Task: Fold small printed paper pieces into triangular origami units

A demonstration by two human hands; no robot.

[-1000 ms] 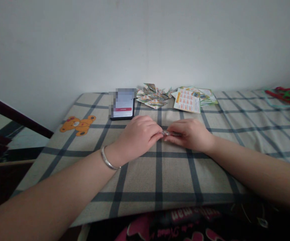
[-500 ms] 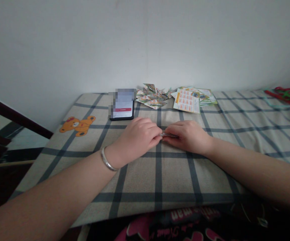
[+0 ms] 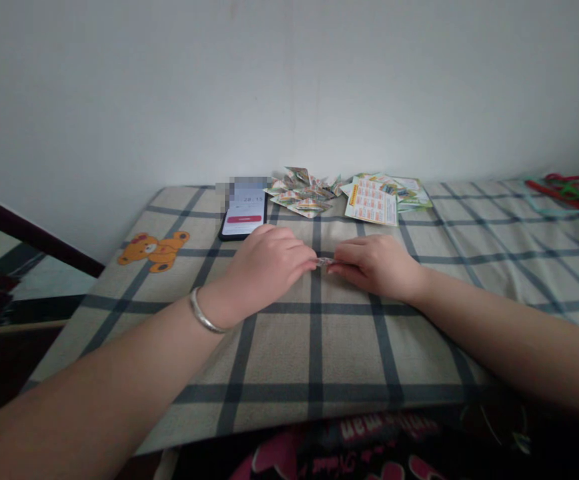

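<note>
Between my two hands a small folded piece of paper point(image 3: 324, 261) shows as a thin strip, seen nearly edge-on; most of it is hidden by fingers. My left hand point(image 3: 275, 265) pinches its left end, and a silver bangle point(image 3: 202, 314) circles that wrist. At the other end, the thumb and fingers of my right hand point(image 3: 373, 265) are closed on the paper. Just beyond lies a heap of folded printed paper pieces point(image 3: 305, 192). Flat printed paper sheets point(image 3: 372, 201) overlap to the right of the heap.
A phone point(image 3: 244, 213) with a lit screen lies left of the folded pieces, its upper part pixelated. The checked tablecloth point(image 3: 279, 360) bears a bear picture point(image 3: 154, 251) at left. Red and green strips point(image 3: 564, 193) lie far right. A wall point(image 3: 289, 87) rises behind the table.
My hands have drawn slightly apart and a little away from me, so more of the folded paper shows between them. Digits now show on the phone screen.
</note>
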